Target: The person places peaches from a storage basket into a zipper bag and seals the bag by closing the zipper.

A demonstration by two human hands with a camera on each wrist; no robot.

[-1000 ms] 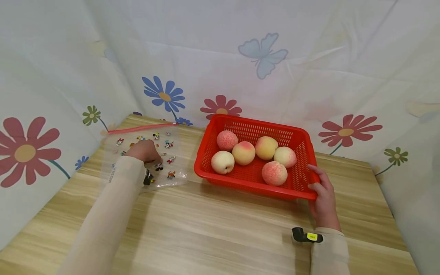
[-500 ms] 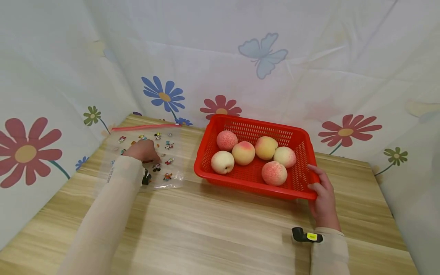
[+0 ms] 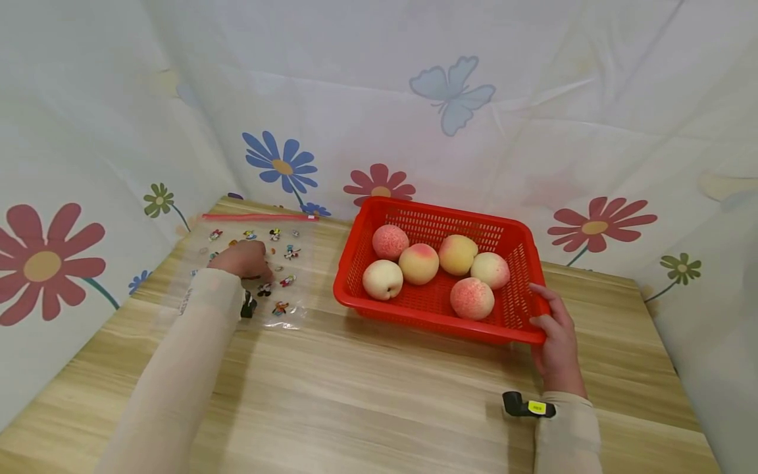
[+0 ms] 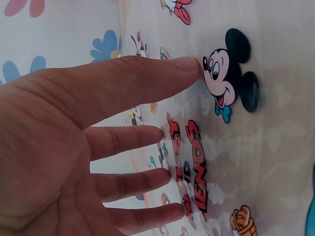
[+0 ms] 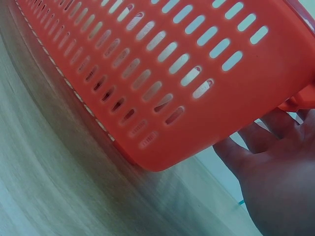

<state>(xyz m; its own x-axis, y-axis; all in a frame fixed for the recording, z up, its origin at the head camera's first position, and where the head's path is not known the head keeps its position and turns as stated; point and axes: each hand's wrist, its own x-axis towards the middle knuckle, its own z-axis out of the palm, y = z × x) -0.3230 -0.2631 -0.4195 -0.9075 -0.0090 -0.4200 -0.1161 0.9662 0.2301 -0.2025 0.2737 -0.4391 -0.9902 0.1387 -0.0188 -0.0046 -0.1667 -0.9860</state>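
Note:
A clear plastic zip bag (image 3: 304,263) printed with small cartoon figures lies flat on the table at the left, its red zip strip (image 3: 260,217) at the far edge. My left hand (image 3: 241,260) rests on the bag. In the left wrist view its thumb and fingers are extended, with their tips against the printed film beside a cartoon mouse head (image 4: 229,73). With my right hand (image 3: 559,345) I grip the right end of a red perforated plastic basket (image 3: 438,324), thumb over the rim and fingers curled beneath. Inside the basket are several peaches (image 3: 419,264).
The wood-grain table (image 3: 331,408) carries both things. A white cloth wall (image 3: 355,79) with flower and butterfly prints stands close behind the basket and along the sides. A dark wrist camera (image 3: 529,405) sits on the right sleeve.
The zip bag has turned slightly clockwise under my left hand: its zip strip has shifted right and its near edge left. My left hand has drifted slightly left; right hand and basket stay put.

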